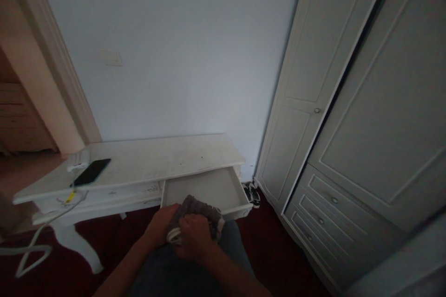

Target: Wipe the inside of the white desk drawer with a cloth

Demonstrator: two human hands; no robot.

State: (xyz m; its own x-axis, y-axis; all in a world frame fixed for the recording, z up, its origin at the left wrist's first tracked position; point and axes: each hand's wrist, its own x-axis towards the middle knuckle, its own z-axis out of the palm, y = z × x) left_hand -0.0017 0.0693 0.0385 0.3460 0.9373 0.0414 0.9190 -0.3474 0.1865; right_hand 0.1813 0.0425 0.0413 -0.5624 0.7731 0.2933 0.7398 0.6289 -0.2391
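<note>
A bundled grey-brown cloth (pixel 200 206) with pale edges sits over my lap, just in front of the pulled-out drawer (pixel 205 190). My left hand (pixel 163 223) grips the cloth from its left side, fingers mostly hidden behind it. Across the front of the bundle, my right hand (pixel 195 236) is closed on the fabric. Nothing shows on the visible part of the drawer's pale floor. The drawer belongs to a low white table (pixel 156 153) against the wall.
On the table's left end lie a dark phone (pixel 92 172) and a white power strip (pixel 78 160) with a cable (pixel 45 227) hanging down. Black-and-white shoes (pixel 251 194) stand right of the drawer. A white wardrobe (pixel 296 139) fills the right side.
</note>
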